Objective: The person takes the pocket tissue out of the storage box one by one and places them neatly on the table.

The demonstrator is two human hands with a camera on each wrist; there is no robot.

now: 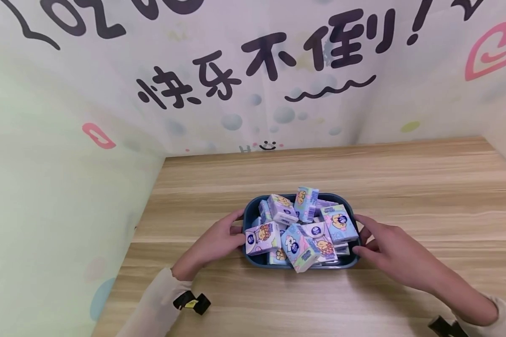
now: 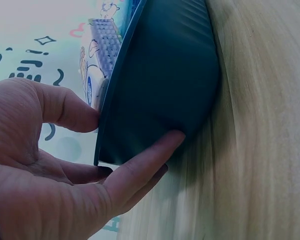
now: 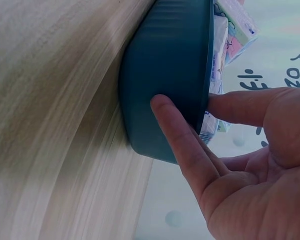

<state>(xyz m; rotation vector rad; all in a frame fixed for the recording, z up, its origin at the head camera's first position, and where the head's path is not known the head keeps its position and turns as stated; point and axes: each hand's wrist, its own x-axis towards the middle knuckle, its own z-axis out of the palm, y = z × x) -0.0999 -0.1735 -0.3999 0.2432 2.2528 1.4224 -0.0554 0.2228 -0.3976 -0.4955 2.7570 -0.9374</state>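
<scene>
A dark teal plastic basket (image 1: 259, 263) is heaped with small pastel tissue packs (image 1: 339, 223) printed with cartoon animals. Some packs stick up past the rim. My left hand (image 1: 215, 239) grips the basket's left end; in the left wrist view its thumb is at the rim and its fingers (image 2: 145, 162) lie along the outer wall. At the opposite end my right hand (image 1: 398, 252) grips likewise, thumb at the rim, with a finger (image 3: 177, 135) against the outside wall. Whether the basket's base touches the table cannot be told for sure.
The wood-grain table (image 1: 219, 180) extends around the basket on all sides. Behind it hangs a white printed backdrop (image 1: 253, 117) with black characters and hearts; a pale wall (image 1: 59, 201) borders the left side. Each forearm wears a black strap (image 1: 191, 302).
</scene>
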